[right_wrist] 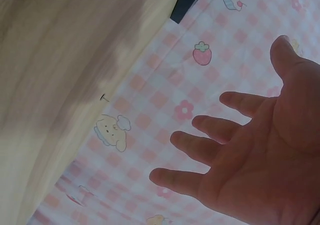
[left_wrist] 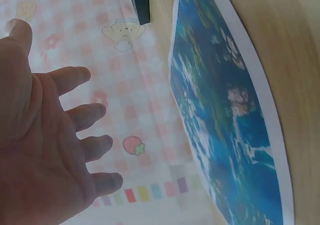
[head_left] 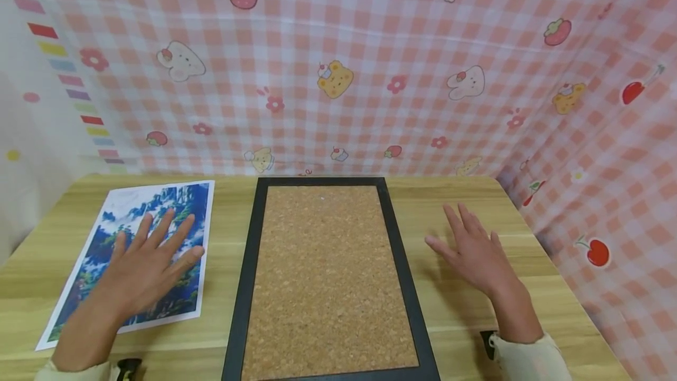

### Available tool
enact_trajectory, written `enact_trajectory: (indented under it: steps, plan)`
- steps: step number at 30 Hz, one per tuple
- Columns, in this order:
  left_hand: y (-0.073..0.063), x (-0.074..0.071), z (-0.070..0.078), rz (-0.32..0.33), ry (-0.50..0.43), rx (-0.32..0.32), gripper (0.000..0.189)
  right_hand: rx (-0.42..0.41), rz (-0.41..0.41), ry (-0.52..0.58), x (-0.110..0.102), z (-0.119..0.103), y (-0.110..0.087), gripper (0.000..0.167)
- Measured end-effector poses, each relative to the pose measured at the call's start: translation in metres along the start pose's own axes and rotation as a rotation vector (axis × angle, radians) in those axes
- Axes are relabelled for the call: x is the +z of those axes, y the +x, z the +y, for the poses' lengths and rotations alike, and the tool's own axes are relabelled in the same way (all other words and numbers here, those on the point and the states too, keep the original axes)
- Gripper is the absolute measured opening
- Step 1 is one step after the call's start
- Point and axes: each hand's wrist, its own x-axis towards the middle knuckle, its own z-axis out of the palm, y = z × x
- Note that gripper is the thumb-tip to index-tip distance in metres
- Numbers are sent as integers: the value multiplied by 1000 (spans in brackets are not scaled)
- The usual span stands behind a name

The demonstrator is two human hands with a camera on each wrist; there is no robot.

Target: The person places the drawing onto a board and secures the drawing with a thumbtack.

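Note:
With fingers spread, my left hand (head_left: 145, 269) hovers over a printed mountain landscape picture (head_left: 119, 207) that has a white border. In the left wrist view the picture (left_wrist: 220, 95) lies flat below the palm, and nothing is in the hand. A cork board (head_left: 325, 281) with a black frame (head_left: 244, 287) lies between the two hands. To the right of it, my right hand (head_left: 478, 257) is held over the bare wood, fingers extended and holding nothing. A small dark pin (right_wrist: 103, 98) shows on the tabletop in the right wrist view.
The wood-grain table (head_left: 211, 340) carries everything. Behind it hangs a pink checked cloth (head_left: 338, 34), which continues along the right side. A small white speck (head_left: 322, 197) shows near the cork's far edge. Dark straps (head_left: 128, 366) hang by both wrists.

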Motion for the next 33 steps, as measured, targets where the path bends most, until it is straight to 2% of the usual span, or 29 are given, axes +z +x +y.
enact_trajectory:
  steps: [7,18,33]
  plan:
    - [-1,0,-7,0,-67,17,74,17,11,24,-1,4,1,87]
    - [2,-3,-18,58,-129,6,71,13,17,97,-1,10,7,84]
    - [-3,7,-32,101,-181,-21,69,10,-1,176,1,18,12,82]
